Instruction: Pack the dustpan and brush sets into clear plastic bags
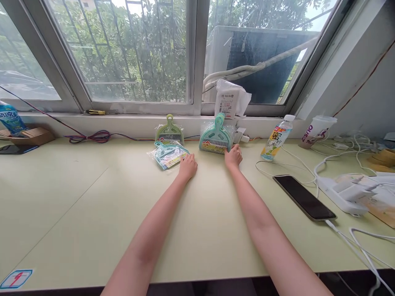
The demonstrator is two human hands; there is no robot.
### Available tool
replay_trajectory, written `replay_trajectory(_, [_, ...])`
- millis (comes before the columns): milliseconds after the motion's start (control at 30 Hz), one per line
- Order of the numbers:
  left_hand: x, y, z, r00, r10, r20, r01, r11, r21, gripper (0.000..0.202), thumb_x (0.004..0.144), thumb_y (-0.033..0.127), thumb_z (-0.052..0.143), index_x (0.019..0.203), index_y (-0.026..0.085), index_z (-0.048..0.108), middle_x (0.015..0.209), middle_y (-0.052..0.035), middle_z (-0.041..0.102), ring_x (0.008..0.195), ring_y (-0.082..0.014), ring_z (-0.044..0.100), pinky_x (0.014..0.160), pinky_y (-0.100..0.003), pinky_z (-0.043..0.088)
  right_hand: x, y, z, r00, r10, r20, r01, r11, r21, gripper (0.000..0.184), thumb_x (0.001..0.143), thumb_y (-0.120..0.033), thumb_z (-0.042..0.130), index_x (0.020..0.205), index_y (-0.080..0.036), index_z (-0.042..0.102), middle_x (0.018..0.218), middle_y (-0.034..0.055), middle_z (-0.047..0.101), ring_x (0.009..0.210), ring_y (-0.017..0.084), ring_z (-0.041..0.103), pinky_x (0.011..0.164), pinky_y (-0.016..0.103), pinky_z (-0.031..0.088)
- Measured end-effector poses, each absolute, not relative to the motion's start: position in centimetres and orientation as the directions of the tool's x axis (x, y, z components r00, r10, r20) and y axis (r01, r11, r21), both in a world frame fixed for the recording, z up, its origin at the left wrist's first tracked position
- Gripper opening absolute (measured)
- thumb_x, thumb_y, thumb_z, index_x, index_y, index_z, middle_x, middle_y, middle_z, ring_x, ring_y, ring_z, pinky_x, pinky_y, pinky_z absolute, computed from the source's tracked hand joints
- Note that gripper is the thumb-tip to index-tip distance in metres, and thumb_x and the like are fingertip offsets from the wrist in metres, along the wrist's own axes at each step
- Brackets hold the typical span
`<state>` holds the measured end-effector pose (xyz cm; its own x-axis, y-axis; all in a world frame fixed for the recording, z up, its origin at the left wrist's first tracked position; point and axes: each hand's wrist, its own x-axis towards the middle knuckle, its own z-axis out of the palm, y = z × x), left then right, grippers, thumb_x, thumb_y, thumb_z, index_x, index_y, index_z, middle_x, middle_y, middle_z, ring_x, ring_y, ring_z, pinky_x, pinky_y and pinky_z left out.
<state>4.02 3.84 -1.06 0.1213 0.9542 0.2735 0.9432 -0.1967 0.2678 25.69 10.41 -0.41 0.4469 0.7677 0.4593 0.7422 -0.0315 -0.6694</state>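
Note:
Three small dustpan and brush sets in clear plastic wrap are at the back of the table. An olive-green dustpan set point(169, 132) leans upright against the window ledge. In front of it a pale teal dustpan set point(168, 153) lies flat, and my left hand point(188, 166) has its fingers closed at the right corner. Further right, a mint-green dustpan set point(216, 135) stands upright with its handle on top. My right hand point(233, 156) grips its lower right corner, thumb in front; some of the fingers are hidden.
To the right stand a drink bottle point(277, 137) and a plastic cup point(316, 131). A phone point(304, 197) and a power strip point(342, 195) lie among white cables. A wrapped packet point(230, 100) sits on the ledge. Coiled wire point(98, 136) and a cardboard box point(37, 135) are left.

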Motion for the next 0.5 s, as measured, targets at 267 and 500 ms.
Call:
replay_trajectory(267, [3.6, 4.0, -1.4, 0.180, 0.935, 0.307, 0.958, -0.238, 0.161, 0.050, 0.091, 0.012, 0.027, 0.137, 0.009, 0.046, 0.140, -0.0159, 0.052, 0.140, -0.0271, 0.032, 0.116, -0.049, 0.012, 24.7, 8.3, 0.2, 0.261, 0.655, 0.710, 0.874, 0.152, -0.461, 0.029, 0.093, -0.043, 0.039, 0.108, -0.019, 0.049, 0.109, 0.0152, 0.056, 0.104, 0.028, 0.052, 0.080, 0.037, 0.044])
replay_trajectory(500, [3.3, 2.6, -1.1, 0.216, 0.932, 0.292, 0.957, -0.261, 0.127, 0.048, 0.091, 0.011, 0.029, 0.135, 0.007, 0.047, 0.137, -0.0161, 0.054, 0.138, -0.0265, 0.035, 0.116, -0.046, 0.014, 23.4, 6.9, -0.1, -0.204, 0.783, 0.588, 0.910, 0.373, -0.180, 0.034, 0.097, -0.034, 0.033, 0.082, -0.019, 0.060, 0.085, 0.0100, 0.065, 0.086, 0.021, 0.058, 0.070, 0.027, 0.039])
